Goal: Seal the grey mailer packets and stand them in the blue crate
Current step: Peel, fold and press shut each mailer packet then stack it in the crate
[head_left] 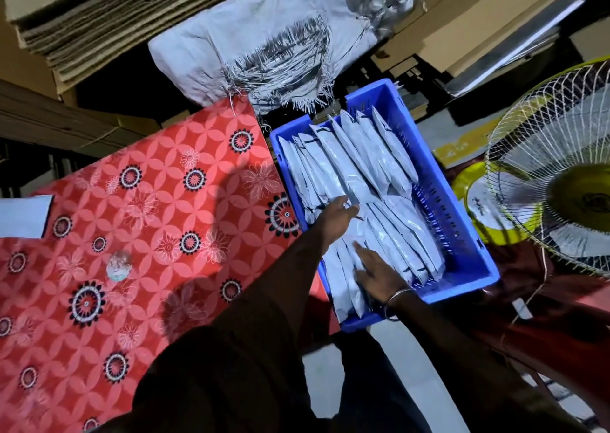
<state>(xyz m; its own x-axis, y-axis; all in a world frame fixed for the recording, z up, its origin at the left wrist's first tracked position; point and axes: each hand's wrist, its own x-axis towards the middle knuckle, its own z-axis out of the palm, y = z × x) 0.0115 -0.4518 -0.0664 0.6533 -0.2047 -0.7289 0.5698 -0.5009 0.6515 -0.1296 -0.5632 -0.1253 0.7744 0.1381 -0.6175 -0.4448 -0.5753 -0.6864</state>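
Where hands [340, 216] press, grey mailer packets [369, 168], unlabelled

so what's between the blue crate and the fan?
Head view: a yellow-rimmed round thing, probably the fan's base, sits between the blue crate and the fan.

Blue crate [468, 277] at my two o'clock, grey packets [369, 165] standing on edge inside in two leaning rows, far row toward twelve, near row toward six
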